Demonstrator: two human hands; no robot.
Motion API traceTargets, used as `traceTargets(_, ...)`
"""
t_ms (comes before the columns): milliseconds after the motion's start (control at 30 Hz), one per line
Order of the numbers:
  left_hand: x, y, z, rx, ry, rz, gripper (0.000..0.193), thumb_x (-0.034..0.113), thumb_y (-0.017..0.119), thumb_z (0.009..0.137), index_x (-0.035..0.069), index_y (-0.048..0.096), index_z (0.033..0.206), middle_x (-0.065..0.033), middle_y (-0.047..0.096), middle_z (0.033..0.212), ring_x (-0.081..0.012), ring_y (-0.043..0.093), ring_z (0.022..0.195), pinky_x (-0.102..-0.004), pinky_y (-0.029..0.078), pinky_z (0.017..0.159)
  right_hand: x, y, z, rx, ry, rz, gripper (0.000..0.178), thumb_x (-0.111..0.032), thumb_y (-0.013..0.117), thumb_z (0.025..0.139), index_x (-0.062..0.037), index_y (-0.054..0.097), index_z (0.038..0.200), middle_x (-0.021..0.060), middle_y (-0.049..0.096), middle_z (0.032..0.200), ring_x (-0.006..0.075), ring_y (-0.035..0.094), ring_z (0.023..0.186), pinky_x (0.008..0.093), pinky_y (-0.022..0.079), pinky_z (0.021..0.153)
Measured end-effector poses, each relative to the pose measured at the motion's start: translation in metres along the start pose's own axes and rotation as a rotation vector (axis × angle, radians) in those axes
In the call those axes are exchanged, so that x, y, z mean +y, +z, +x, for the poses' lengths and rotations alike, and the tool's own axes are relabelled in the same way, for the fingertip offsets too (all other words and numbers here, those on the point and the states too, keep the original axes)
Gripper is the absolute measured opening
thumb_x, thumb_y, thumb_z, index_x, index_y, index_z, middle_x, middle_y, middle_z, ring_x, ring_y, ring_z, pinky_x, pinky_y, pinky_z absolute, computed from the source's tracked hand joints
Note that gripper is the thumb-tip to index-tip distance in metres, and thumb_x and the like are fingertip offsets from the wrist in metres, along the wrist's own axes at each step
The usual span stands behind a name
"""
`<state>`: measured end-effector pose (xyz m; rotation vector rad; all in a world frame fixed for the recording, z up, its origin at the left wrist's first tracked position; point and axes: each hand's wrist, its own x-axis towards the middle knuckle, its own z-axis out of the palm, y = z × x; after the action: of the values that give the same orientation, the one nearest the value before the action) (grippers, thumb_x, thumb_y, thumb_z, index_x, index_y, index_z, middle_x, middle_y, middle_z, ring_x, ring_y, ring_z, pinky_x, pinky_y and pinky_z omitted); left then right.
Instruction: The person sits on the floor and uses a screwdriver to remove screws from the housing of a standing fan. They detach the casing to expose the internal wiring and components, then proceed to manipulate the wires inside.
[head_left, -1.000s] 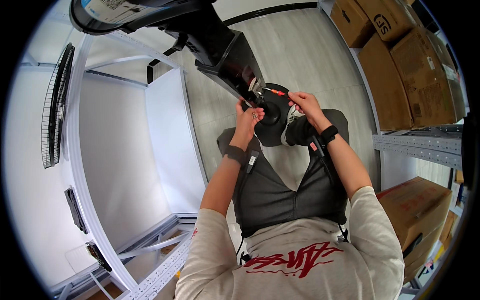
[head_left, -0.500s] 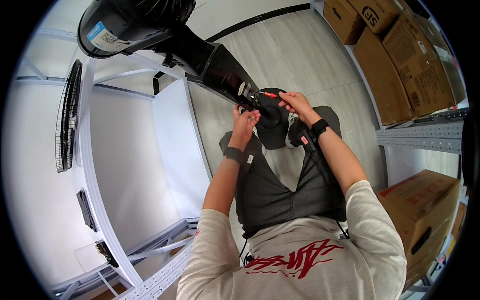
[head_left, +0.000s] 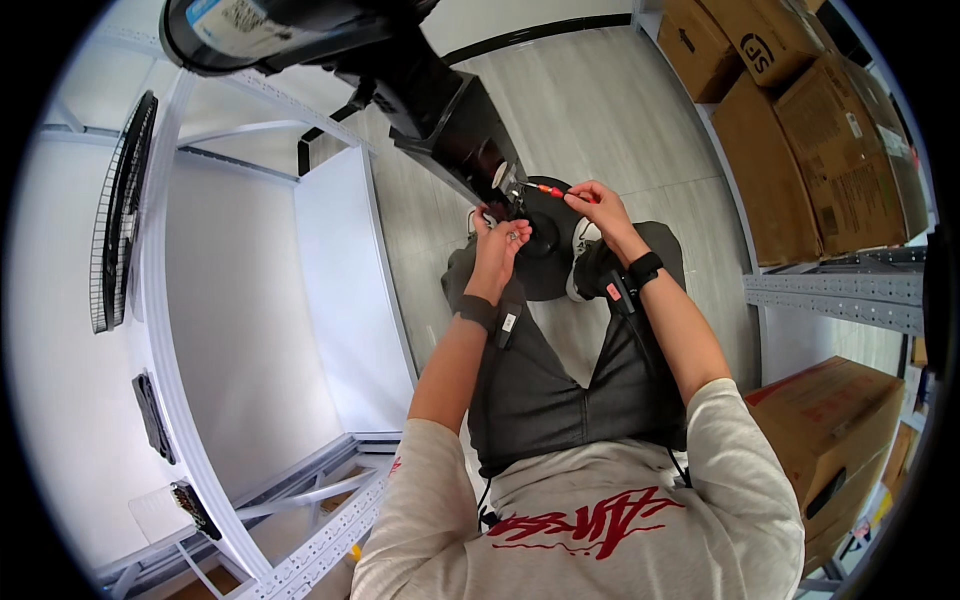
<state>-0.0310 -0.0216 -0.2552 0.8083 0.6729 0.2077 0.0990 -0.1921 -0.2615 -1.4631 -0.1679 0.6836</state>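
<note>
Black column (head_left: 463, 132), above a round base (head_left: 550, 284). The left hand (head_left: 497, 250), nearer the column, curls at its lower end; whether it grips anything cannot be told. The right hand (head_left: 600, 211) grasps the screwdriver (head_left: 556, 192), its long axis pointing leftward, toward the column.

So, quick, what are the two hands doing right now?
Left hand: partly curled by the black column; whether it holds anything cannot be told.
Right hand: closed on a red-handled screwdriver.
</note>
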Motion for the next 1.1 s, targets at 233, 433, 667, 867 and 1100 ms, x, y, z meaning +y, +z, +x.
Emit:
traceTargets(233, 0.006, 0.006, -0.004, 0.019, -0.020, -0.035, 0.062, -0.005, 0.047, 0.085, 0.020, 0.020, 0.135, -0.0169, 0.059, 0.091, -0.0232, 0.061, 0.077, -0.0328, 0.051, 0.069, 0.006, -0.004, 0.000, -0.043, 0.162, 0.132, 0.024, -0.019, 0.071, 0.084, -0.0032, 0.066, 0.101, -0.0046, 0.059, 0.077, 0.0042, 0.050, 0.066, 0.0193, 0.039, 0.059)
traceTargets(433, 0.011, 0.002, -0.004, -0.037, -0.027, -0.031, 0.068, -0.006, 0.048, 0.084, 0.019, 0.015, 0.137, -0.0181, 0.059, 0.095, -0.0236, 0.061, 0.080, -0.0341, 0.051, 0.071, -0.003, -0.016, 0.003, -0.077, 0.217, 0.150, 0.025, -0.020, 0.069, 0.085, -0.0025, 0.067, 0.104, -0.0031, 0.061, 0.078, 0.0043, 0.053, 0.068, 0.0192, 0.040, 0.060)
traceTargets(667, 0.008, 0.004, -0.003, -0.031, -0.024, -0.024, 0.072, -0.006, 0.048, 0.083, 0.018, 0.010, 0.139, -0.0199, 0.059, 0.097, -0.0246, 0.061, 0.081, -0.0351, 0.051, 0.072, -0.003, -0.003, 0.000, -0.005, 0.126, 0.023, 0.024, -0.020, 0.070, 0.084, -0.0014, 0.068, 0.100, -0.0036, 0.060, 0.073, 0.0044, 0.054, 0.062, 0.0188, 0.039, 0.053)
traceTargets(867, 0.007, 0.003, -0.001, -0.010, -0.034, -0.003, 0.071, -0.007, 0.047, 0.083, 0.019, 0.010, 0.139, -0.0197, 0.059, 0.096, -0.0248, 0.061, 0.081, -0.0347, 0.050, 0.072, -0.006, 0.002, -0.003, 0.078, 0.098, -0.068, 0.023, -0.022, 0.071, 0.084, -0.0031, 0.069, 0.096, -0.0038, 0.059, 0.069, 0.0042, 0.053, 0.056, 0.0196, 0.038, 0.046)
traceTargets(1100, 0.006, 0.006, 0.000, 0.010, -0.024, 0.041, 0.070, -0.007, 0.046, 0.084, 0.020, 0.011, 0.138, -0.0195, 0.059, 0.095, -0.0248, 0.061, 0.080, -0.0341, 0.051, 0.072, -0.007, 0.002, -0.003, 0.067, 0.109, -0.061, 0.022, -0.023, 0.069, 0.085, -0.0037, 0.068, 0.096, -0.0018, 0.062, 0.071, 0.0039, 0.053, 0.055, 0.0187, 0.037, 0.046)
